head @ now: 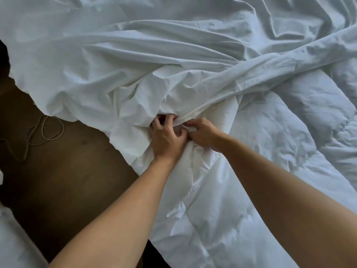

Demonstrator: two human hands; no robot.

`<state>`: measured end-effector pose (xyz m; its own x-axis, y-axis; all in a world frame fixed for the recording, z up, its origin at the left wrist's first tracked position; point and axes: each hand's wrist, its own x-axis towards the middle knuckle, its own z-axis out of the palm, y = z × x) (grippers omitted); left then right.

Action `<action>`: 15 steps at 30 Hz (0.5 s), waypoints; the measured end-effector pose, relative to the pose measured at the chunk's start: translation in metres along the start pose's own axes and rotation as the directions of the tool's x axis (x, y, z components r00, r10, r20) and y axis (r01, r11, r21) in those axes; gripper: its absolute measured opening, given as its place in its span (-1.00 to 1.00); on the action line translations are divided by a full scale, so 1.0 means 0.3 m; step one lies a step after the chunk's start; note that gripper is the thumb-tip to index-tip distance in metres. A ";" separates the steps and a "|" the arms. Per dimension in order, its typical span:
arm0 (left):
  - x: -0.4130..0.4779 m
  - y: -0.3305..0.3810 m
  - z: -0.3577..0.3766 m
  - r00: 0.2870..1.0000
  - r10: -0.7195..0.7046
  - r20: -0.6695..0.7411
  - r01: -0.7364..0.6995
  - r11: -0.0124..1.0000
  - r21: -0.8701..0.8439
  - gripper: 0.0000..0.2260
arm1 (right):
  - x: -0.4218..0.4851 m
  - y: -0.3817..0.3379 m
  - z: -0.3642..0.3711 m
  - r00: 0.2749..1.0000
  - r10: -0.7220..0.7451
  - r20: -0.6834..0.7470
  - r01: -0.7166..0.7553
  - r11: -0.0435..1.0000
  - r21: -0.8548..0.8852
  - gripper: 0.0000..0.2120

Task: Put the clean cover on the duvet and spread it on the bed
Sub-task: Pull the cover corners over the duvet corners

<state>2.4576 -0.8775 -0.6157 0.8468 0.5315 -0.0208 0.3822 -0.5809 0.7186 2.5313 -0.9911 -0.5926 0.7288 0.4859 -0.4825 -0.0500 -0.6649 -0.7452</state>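
In the head view, the thin white cover (100, 70) is seen crumpled and twisted over the bed, which is hidden beneath it. Its near edge hangs above the brown floor (73, 180). The puffy quilted duvet (274, 144) is laid beside it on the right and partly under it. The cover's bunched edge is gripped by the left hand (167, 137), with the fingers (164, 120) curled into the folds. A small wad of white cloth, seemingly the duvet's corner, is pinched by the right hand (203, 132), which touches the left. Both pieces are judged soft, light and limp. The cover is likely to slip and tangle, so hold is best taken at corners and seams. A loose cord (45, 132) is seen coiled on the floor, and more white bedding (13, 238) at lower left
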 end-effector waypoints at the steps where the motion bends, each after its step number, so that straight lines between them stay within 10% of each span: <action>1: 0.003 -0.012 0.000 1.000 0.016 0.002 -0.016 1.000 0.022 -0.71 | -0.002 0.002 -0.004 1.000 0.007 0.011 -0.007 0.998 0.069 -0.58; 6: 0.044 -0.028 -0.024 0.995 0.072 -0.063 -0.066 0.994 0.093 -0.83 | 0.020 -0.024 -0.037 0.999 -0.012 0.031 0.013 1.000 -0.020 -0.45; 12: -0.003 -0.027 -0.085 0.953 0.204 -0.223 -0.214 0.977 -0.020 -0.86 | 0.114 -0.112 0.020 0.860 -0.287 -0.422 0.244 0.957 -0.155 -0.76; 15: -0.027 -0.074 -0.102 0.960 0.220 -0.175 -0.213 0.975 0.058 -0.90 | 0.129 -0.063 0.078 0.991 -0.112 -0.078 0.056 0.854 -0.518 -0.58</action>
<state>2.4310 -0.8501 -0.6103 0.8320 0.4899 0.2604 0.2134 -0.7157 0.6650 2.5444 -0.9466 -0.6081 0.7805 0.5116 -0.3592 0.3514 -0.8343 -0.4248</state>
